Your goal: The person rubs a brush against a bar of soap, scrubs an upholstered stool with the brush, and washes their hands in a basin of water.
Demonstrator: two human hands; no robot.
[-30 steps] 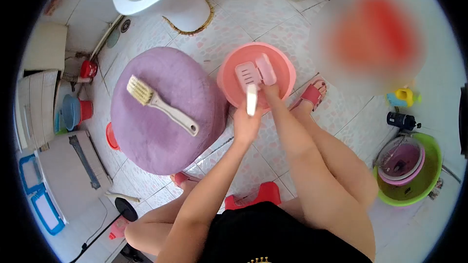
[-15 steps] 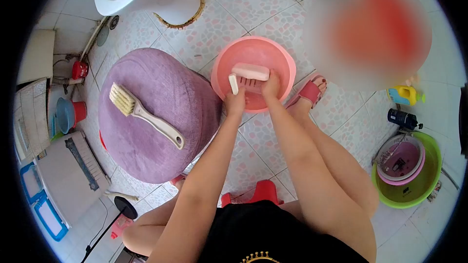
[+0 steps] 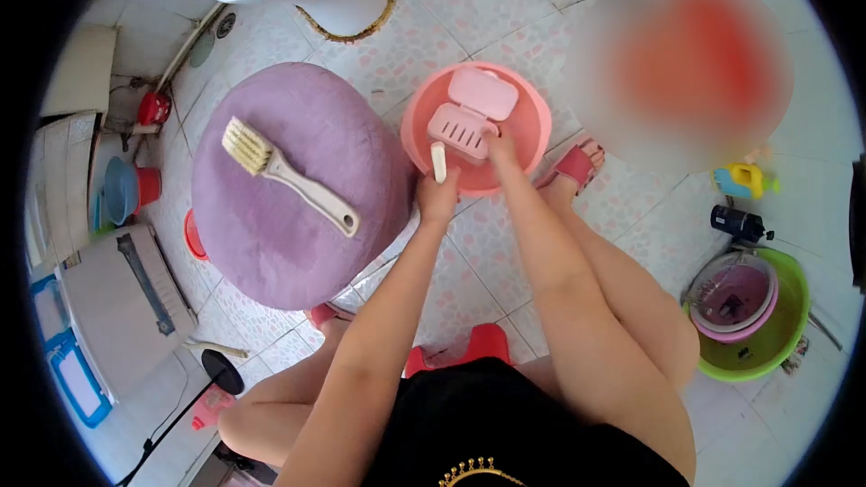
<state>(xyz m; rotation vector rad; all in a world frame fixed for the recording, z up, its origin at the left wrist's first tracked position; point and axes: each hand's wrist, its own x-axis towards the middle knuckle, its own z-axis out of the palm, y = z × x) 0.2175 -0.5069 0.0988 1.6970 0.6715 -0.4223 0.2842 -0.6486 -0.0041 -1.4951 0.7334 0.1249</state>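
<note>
Two bare hands at a pink basin (image 3: 540, 126), seen from above. The hinged pink box (image 3: 458, 129) lies open within the basin's outline — its lid (image 3: 483, 93) toward the far rim, its slotted half nearer the middle; whether it touches the bottom cannot be told. The right hand (image 3: 502, 146) pinches the slotted half at its right end, the grip pressed together on the wall. The left hand (image 3: 437, 197), at the near left rim, closes around a white piece (image 3: 438, 162), whose lower part is hidden. The box appears to be thin plastic: probably light and stiff, slippery if wet, and weakest along the hinge; the slotted half's side walls should offer the surest hold, the lid a poorer one. To the left, a brush (image 3: 302, 184) lies across the purple pouf (image 3: 280, 257), bristles toward its far left edge.
</note>
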